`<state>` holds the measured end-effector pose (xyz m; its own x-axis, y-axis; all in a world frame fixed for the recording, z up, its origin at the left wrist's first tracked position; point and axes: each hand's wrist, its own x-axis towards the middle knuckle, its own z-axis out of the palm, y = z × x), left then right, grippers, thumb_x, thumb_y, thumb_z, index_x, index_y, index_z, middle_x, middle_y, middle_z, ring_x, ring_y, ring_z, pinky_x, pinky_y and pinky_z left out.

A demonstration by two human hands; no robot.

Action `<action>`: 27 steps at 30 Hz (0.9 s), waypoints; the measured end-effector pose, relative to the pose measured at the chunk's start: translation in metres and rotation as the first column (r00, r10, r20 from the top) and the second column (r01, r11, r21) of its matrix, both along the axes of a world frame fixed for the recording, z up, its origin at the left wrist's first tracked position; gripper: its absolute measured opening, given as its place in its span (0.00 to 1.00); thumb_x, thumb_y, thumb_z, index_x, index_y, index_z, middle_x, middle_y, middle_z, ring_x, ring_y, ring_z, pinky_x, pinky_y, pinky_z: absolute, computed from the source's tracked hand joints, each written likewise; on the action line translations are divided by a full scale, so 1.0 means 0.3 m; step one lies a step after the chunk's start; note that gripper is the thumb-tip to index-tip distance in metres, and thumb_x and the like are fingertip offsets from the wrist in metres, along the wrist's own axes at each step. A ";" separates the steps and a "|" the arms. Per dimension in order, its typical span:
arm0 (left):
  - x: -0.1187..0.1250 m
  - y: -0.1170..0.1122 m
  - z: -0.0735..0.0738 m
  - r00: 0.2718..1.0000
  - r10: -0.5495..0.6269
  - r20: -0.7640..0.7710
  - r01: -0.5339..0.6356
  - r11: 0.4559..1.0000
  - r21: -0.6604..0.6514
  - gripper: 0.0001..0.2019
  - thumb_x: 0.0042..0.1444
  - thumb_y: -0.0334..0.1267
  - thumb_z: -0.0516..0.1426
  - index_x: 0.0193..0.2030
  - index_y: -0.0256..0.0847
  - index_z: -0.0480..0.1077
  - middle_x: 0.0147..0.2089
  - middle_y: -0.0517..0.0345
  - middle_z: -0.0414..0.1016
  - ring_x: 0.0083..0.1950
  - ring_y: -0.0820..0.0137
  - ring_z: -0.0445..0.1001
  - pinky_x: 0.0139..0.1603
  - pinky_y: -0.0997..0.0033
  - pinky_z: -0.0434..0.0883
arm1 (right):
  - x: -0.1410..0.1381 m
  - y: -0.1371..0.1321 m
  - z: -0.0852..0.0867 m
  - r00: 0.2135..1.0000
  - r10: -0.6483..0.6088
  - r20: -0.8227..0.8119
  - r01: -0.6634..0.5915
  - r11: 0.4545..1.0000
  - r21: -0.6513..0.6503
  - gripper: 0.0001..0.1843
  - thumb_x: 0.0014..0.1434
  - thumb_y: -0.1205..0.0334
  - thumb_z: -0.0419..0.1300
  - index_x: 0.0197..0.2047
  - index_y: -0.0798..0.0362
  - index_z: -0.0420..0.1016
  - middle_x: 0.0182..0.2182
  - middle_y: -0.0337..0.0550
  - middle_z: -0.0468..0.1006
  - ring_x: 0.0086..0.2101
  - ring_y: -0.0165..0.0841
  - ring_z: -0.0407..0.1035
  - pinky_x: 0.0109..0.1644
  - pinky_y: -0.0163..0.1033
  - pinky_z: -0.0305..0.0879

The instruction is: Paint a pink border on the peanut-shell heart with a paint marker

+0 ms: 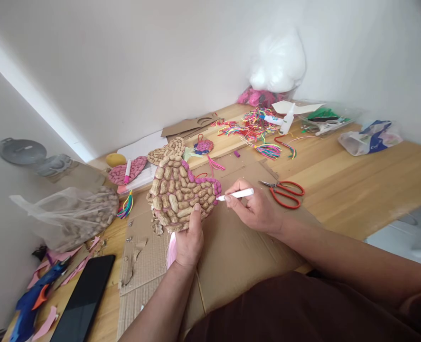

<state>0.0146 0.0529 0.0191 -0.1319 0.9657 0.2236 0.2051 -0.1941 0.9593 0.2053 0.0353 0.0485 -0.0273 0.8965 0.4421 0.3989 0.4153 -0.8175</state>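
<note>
My left hand (191,237) grips the lower edge of a heart-shaped peanut-shell craft (182,194), thumb on its face. Whole peanuts cover it in rows; those along its upper right rim are coloured purple, the others bare tan. A pink tassel (172,249) hangs below it. In my right hand (255,209) a white marker (237,194) is pinched, its tip at the purple right rim of the craft. A purple marker cap (237,154) lies on the cardboard sheet (238,251) beyond. Scissors with orange handles (286,193) rest just right of my right hand.
A bag of peanuts (89,213), a phone (84,299) and a blue glue gun (35,299) are at left. A pink peanut heart (134,168) carries another marker (127,171). Coloured tassels (256,126), a glue bottle (287,119) and a plastic tray (329,118) stand behind.
</note>
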 end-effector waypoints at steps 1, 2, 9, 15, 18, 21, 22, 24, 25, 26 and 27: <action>-0.002 -0.001 -0.003 0.999 0.020 -0.039 -0.019 0.999 0.032 0.33 0.65 0.50 0.58 0.74 0.47 0.57 0.81 0.56 0.47 0.82 0.64 0.37 0.80 0.58 0.34 | -0.002 0.000 0.000 1.000 0.001 0.007 -0.001 1.000 0.012 0.09 0.69 0.57 0.56 0.39 0.52 0.70 0.27 0.38 0.75 0.25 0.30 0.65 0.30 0.36 0.59; -0.002 -0.002 -0.004 0.997 0.040 -0.065 -0.036 0.998 0.056 0.33 0.65 0.50 0.58 0.74 0.46 0.57 0.81 0.56 0.47 0.82 0.64 0.37 0.80 0.59 0.33 | -0.003 0.000 0.000 1.000 0.006 0.015 -0.006 1.000 0.024 0.08 0.69 0.57 0.56 0.39 0.52 0.70 0.27 0.38 0.75 0.25 0.30 0.65 0.31 0.36 0.59; 0.000 -0.003 0.006 0.982 0.072 -0.173 -0.055 0.993 0.100 0.34 0.65 0.49 0.57 0.75 0.44 0.55 0.81 0.55 0.48 0.82 0.66 0.35 0.79 0.60 0.29 | -0.004 0.006 -0.014 0.994 -0.033 0.105 0.017 0.989 0.148 0.05 0.69 0.61 0.57 0.39 0.51 0.71 0.30 0.39 0.76 0.28 0.30 0.69 0.35 0.36 0.62; -0.005 -0.005 0.003 0.965 0.046 -0.258 -0.012 0.991 0.130 0.30 0.64 0.48 0.58 0.71 0.44 0.63 0.78 0.53 0.55 0.81 0.63 0.42 0.79 0.61 0.32 | 0.003 0.011 -0.014 0.994 -0.069 0.084 0.057 0.990 0.131 0.06 0.68 0.61 0.57 0.38 0.51 0.70 0.28 0.37 0.75 0.27 0.29 0.69 0.33 0.35 0.62; -0.006 -0.007 0.000 0.957 0.016 -0.289 0.019 0.993 0.119 0.27 0.64 0.48 0.58 0.69 0.46 0.66 0.77 0.55 0.58 0.80 0.62 0.47 0.80 0.59 0.33 | 0.003 0.013 -0.015 0.994 -0.057 0.092 0.048 0.993 0.104 0.06 0.69 0.60 0.57 0.38 0.52 0.70 0.26 0.35 0.73 0.24 0.28 0.66 0.30 0.34 0.59; -0.006 -0.008 0.003 0.959 -0.018 -0.284 0.045 0.995 0.086 0.26 0.64 0.47 0.57 0.68 0.47 0.68 0.76 0.55 0.61 0.81 0.63 0.45 0.80 0.59 0.36 | 0.004 0.017 -0.020 0.991 -0.069 0.110 0.056 0.992 0.113 0.07 0.69 0.60 0.57 0.38 0.52 0.70 0.25 0.34 0.71 0.23 0.27 0.64 0.29 0.35 0.57; -0.005 -0.008 0.004 0.960 -0.034 -0.277 0.055 0.996 0.070 0.26 0.64 0.47 0.57 0.67 0.46 0.68 0.75 0.55 0.62 0.81 0.63 0.45 0.80 0.59 0.37 | 0.004 0.019 -0.021 0.991 -0.069 0.112 0.055 0.990 0.128 0.07 0.69 0.60 0.57 0.38 0.51 0.70 0.25 0.34 0.71 0.24 0.28 0.64 0.30 0.35 0.58; -0.003 -0.008 0.007 0.963 -0.054 -0.263 0.070 0.996 0.054 0.25 0.64 0.46 0.56 0.67 0.47 0.69 0.74 0.56 0.64 0.80 0.64 0.45 0.80 0.60 0.36 | 0.004 0.023 -0.021 0.991 -0.065 0.115 0.045 0.984 0.172 0.07 0.69 0.61 0.58 0.37 0.51 0.69 0.26 0.35 0.71 0.25 0.28 0.65 0.32 0.35 0.59; -0.002 -0.007 0.007 0.966 -0.051 -0.255 0.069 0.996 0.062 0.25 0.64 0.45 0.57 0.67 0.48 0.69 0.74 0.57 0.64 0.80 0.64 0.45 0.80 0.60 0.35 | 0.005 0.025 -0.020 0.991 -0.065 0.119 0.040 0.979 0.199 0.07 0.68 0.62 0.58 0.36 0.51 0.69 0.27 0.36 0.71 0.26 0.28 0.65 0.32 0.35 0.59; 0.000 -0.007 0.007 0.968 -0.043 -0.246 0.063 0.995 0.076 0.25 0.63 0.45 0.58 0.67 0.49 0.68 0.74 0.58 0.64 0.81 0.65 0.45 0.80 0.60 0.35 | 0.005 0.027 -0.020 0.990 -0.067 0.127 0.037 0.974 0.223 0.07 0.68 0.62 0.58 0.35 0.51 0.69 0.27 0.36 0.71 0.26 0.29 0.65 0.33 0.36 0.59; 0.002 -0.007 0.007 0.972 -0.031 -0.235 0.053 0.994 0.091 0.27 0.62 0.45 0.59 0.68 0.50 0.67 0.75 0.59 0.63 0.81 0.65 0.44 0.80 0.61 0.35 | 0.005 0.028 -0.019 0.988 -0.071 0.137 0.036 0.969 0.243 0.08 0.68 0.63 0.59 0.35 0.51 0.69 0.27 0.36 0.71 0.26 0.29 0.65 0.33 0.36 0.59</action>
